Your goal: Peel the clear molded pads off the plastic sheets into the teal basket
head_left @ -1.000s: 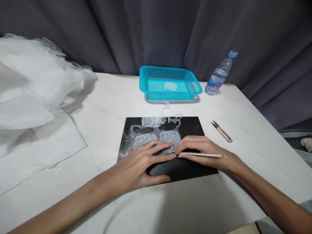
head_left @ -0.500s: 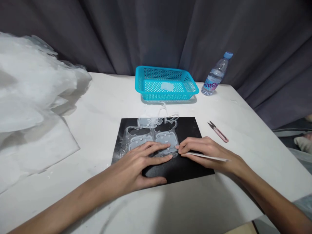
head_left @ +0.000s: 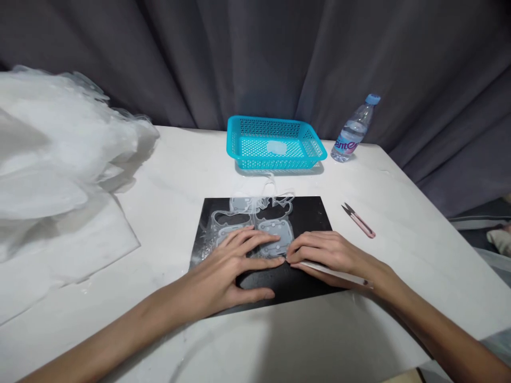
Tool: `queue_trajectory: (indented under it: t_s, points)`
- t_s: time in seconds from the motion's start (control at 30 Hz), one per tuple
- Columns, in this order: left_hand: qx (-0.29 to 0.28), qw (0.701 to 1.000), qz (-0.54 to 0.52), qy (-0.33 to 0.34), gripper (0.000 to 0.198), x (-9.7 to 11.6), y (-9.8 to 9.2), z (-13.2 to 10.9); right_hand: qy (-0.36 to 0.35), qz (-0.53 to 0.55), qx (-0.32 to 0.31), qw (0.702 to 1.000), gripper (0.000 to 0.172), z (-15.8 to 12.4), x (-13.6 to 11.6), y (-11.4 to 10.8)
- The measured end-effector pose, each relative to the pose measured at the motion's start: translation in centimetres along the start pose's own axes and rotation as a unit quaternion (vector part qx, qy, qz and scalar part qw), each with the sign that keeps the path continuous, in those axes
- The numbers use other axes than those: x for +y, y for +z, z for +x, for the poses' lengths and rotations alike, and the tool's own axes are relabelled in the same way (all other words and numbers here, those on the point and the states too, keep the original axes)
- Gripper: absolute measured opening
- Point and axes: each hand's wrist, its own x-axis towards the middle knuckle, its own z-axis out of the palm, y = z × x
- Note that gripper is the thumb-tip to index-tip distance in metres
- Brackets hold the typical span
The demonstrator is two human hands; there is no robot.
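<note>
A translucent moulded sheet [head_left: 284, 234], like silicone, with rounded pads and cut-out openings, lies on a black mat [head_left: 303, 290]. My left hand [head_left: 223, 268] rests flat over its near part, fingers spread, with the index fingertip close to my right fingertips. My right hand [head_left: 329, 251] is closed around a slim, pale, flat-handled tool [head_left: 339, 273] at the sheet's near right corner. The tool's handle points back toward my wrist; its tip is hidden by my fingers. Loose thin strips [head_left: 271, 186] trail from the sheet's far edge.
A blue basket [head_left: 277, 164] with one pale piece [head_left: 277, 147] inside stands at the back. Beside it is a water bottle [head_left: 351, 135]. Pink-handled thread snips [head_left: 359, 221] lie right of the mat. A large heap of translucent white sheets [head_left: 59, 143] fills the left side.
My right hand has moved slightly left and nearer along the sheet's edge, and the tool's handle has turned to show its flat side. The whole view has shifted slightly.
</note>
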Motion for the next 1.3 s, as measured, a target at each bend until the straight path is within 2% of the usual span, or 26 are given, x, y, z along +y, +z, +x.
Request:
queue_trajectory:
  t_s: [0.17,0.33,0.47,0.57,0.63,0.7,0.8,0.83,0.9,1.0,1.1,1.17,1.23,1.3]
  points:
    - [0.015,1.0,-0.006,0.004,0.053,0.0,0.2,-0.1,-0.011,-0.023,-0.007,1.0,0.012,0.3,-0.2,0.3]
    - [0.038,0.999,-0.006,-0.008,0.051,0.1,0.3,-0.4,-0.03,-0.126,0.013,0.991,0.019,0.6,-0.1,1.2]
    - [0.019,0.999,-0.014,-0.028,0.053,0.2,0.2,-0.5,-0.077,-0.202,-0.013,0.976,0.026,0.0,-0.1,2.5]
    - [-0.003,0.999,-0.03,-0.037,0.056,0.2,0.1,-0.5,-0.077,-0.184,-0.025,0.98,0.024,0.3,0.1,2.8]
    - [-0.004,0.999,-0.039,-0.037,0.056,0.2,0.2,-0.4,-0.032,-0.109,-0.012,0.993,0.023,1.4,1.1,1.9]
    - [0.005,0.999,-0.042,-0.032,0.055,0.1,0.3,-0.4,0.054,-0.011,0.029,0.998,0.022,3.3,3.1,0.1]
    - [0.015,0.999,-0.047,-0.023,0.053,0.0,0.3,-0.6,0.208,0.054,0.162,0.963,0.022,6.2,6.5,-3.5]
    - [0.013,0.998,-0.05,-0.023,0.053,-0.1,0.2,-0.7,0.239,0.063,0.196,0.949,0.023,6.8,7.3,-4.6]
    - [0.002,0.998,-0.056,-0.029,0.054,0.0,0.0,-0.8,0.251,0.09,0.205,0.942,0.027,7.2,7.6,-5.9]
    - [0.012,0.995,-0.08,-0.061,0.052,0.2,-0.5,-0.8,0.235,0.137,0.132,0.953,0.026,6.1,5.3,-5.6]
    - [0.121,0.973,-0.149,-0.128,0.047,0.6,-0.9,-0.2,0.219,0.165,0.111,0.955,0.022,4.6,1.5,-3.8]
    - [0.16,0.942,-0.241,-0.17,0.056,0.7,-1.3,0.7,0.196,0.183,0.103,0.958,0.02,4.0,-0.7,-2.8]
    - [0.143,0.909,-0.335,-0.203,0.065,0.7,-1.7,1.7,0.169,0.217,0.07,0.959,0.022,3.6,-2.2,-2.2]
    - [0.122,0.888,-0.384,-0.222,0.059,0.5,-2.0,2.5,0.146,0.253,0.029,0.956,0.027,3.4,-2.7,-2.0]
